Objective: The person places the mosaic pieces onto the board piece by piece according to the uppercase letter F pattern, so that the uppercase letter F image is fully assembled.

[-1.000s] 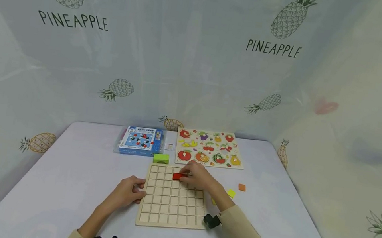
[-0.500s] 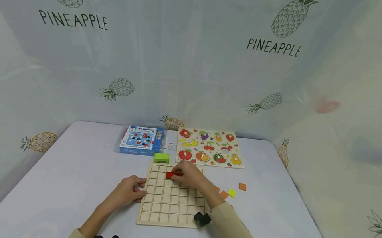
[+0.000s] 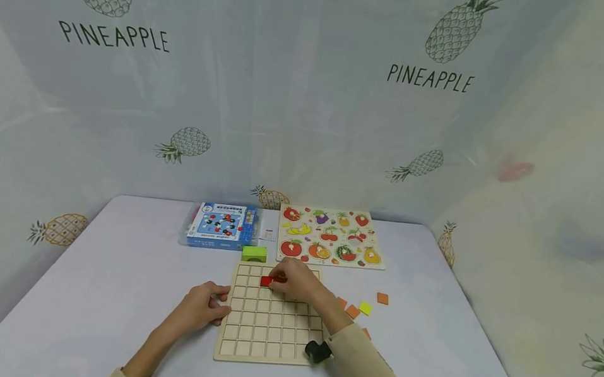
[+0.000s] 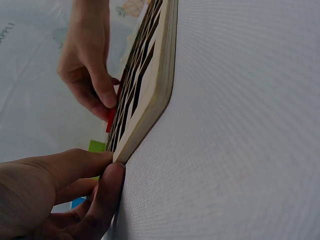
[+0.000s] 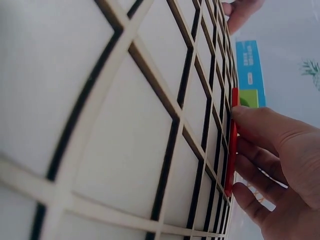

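A square wooden grid board lies flat on the table, its cells framed by thin raised strips. At its left edge my left hand grips the rim; in the left wrist view the fingertips meet the board's side. Over the far rows of cells, my right hand holds a flat red strip. In the right wrist view the red strip lies along the grid under the thumb and fingertips. Part of it is hidden by the fingers in the head view.
Behind the board stand a green block and a blue box. A fruit puzzle board lies to their right. Right of the grid are a yellow tile and several orange tiles, some partly behind the right forearm.
My right hand has shifted left over the grid with the red strip, then nearly stopped. Its forearm has uncovered some orange tiles. My left hand stays at the board's edge.
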`<state>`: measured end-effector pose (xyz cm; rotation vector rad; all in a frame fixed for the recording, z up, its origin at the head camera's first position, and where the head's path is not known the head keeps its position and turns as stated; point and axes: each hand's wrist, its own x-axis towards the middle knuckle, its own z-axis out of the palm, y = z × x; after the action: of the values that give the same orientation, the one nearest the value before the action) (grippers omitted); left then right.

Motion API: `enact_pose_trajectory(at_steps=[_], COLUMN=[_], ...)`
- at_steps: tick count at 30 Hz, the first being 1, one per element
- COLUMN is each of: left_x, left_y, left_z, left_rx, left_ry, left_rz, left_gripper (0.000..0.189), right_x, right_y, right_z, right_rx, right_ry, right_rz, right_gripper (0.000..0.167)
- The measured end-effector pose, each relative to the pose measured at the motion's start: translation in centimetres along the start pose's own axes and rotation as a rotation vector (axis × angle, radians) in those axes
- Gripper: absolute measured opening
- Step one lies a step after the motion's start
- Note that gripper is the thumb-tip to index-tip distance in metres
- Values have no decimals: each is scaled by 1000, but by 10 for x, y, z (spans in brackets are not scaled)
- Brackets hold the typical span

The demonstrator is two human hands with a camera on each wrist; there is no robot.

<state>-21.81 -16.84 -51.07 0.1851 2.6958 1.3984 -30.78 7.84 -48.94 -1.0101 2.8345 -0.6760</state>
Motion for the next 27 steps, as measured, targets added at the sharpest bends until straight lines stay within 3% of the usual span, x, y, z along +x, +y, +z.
enact_pose_trajectory(at_steps=[15, 20, 27], left_x=[-3, -2, -2], left_y=[-3, -5, -4], left_z=[2, 4, 2], left_rx=[-4, 13, 4], left_ry=[-1, 0, 9], left_rz=[20, 19, 30], left_gripper=[49, 49, 49], right_x=[-9, -29, -72], right_y=[1, 9, 37], right_z=[-6, -26, -55], right_rx=[29, 72, 17], right_ry=[5, 24, 79], right_rz=[-6, 29, 122], right_gripper=[21, 22, 23])
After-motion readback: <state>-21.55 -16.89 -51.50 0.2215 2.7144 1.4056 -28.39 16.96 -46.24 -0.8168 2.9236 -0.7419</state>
